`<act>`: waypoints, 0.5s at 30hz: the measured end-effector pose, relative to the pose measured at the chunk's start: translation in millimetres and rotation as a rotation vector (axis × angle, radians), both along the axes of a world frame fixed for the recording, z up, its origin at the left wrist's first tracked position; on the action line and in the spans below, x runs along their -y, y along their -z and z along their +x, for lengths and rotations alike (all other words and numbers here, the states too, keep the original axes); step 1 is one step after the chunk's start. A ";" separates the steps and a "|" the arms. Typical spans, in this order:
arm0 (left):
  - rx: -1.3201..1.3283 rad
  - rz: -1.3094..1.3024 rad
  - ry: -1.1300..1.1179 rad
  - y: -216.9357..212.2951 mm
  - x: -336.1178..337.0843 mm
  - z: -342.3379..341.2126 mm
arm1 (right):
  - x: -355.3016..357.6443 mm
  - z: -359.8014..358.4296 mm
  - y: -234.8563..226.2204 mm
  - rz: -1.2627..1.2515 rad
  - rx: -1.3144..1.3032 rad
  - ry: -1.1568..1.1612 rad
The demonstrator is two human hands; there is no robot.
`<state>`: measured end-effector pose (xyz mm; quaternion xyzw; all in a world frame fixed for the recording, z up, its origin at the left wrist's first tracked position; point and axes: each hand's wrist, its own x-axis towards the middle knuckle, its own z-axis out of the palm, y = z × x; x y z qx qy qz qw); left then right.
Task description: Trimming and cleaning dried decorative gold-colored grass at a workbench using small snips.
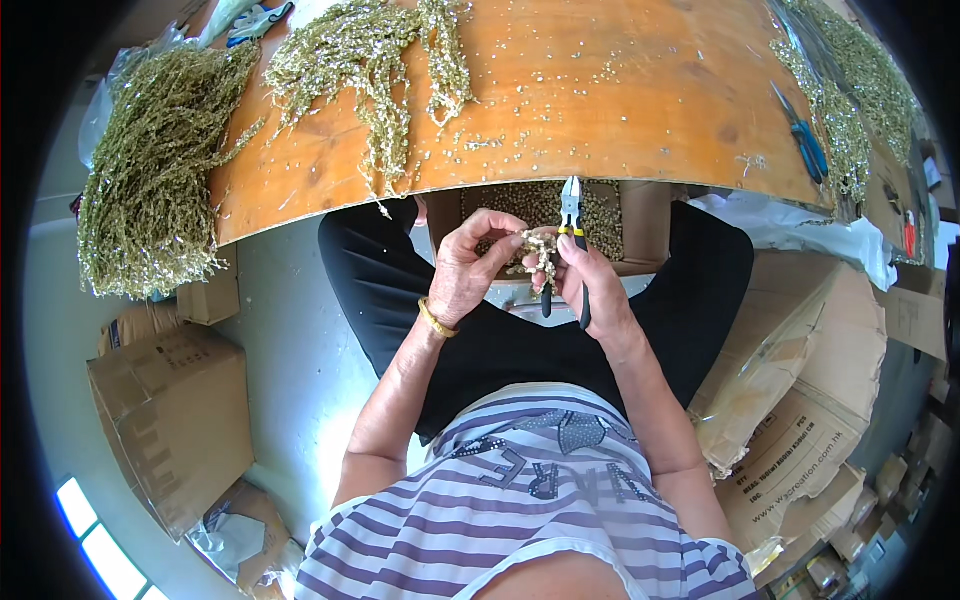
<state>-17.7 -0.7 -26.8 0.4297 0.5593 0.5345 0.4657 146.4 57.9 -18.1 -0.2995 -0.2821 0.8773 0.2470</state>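
My left hand (470,270), with a gold bangle on its wrist, pinches one end of a short, bunched gold bead strand (541,246). My right hand (597,290) is closed round cutting pliers (571,205) with black and yellow handles, their jaws pointing at the table edge. The strand hangs between both hands, and its lower part touches the right fingers. Just beyond them, under the table, a cardboard box (645,225) holds many loose gold beads (545,203).
The wooden table (620,110) carries gold strand bundles (345,65), scattered beads and blue-handled scissors (808,140). A thick strand bundle (150,170) drapes over its left edge. Cardboard boxes stand at left (185,420), and flattened cardboard (800,420) leans at right.
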 end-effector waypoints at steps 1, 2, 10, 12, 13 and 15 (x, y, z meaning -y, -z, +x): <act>0.010 0.010 -0.058 -0.8 0.3 0.5 | 0.2 -0.3 -1.6 -0.004 -0.008 -0.002; 0.010 0.011 -0.058 -2.7 0.0 0.9 | 0.5 -1.1 -2.4 -0.003 -0.008 -0.002; 0.055 -0.044 -0.122 -25.5 1.8 9.3 | 6.7 -6.7 0.1 -0.005 0.043 0.075; 0.085 -0.033 -0.149 -24.1 2.5 9.1 | 7.7 -7.9 -2.1 -0.009 0.039 0.076; 0.062 -0.039 -0.173 -21.1 2.4 8.3 | 8.2 -8.3 -2.7 -0.013 0.034 0.077; 0.040 -0.045 -0.196 -16.9 0.9 4.9 | 8.4 -7.9 -1.4 -0.001 0.036 0.077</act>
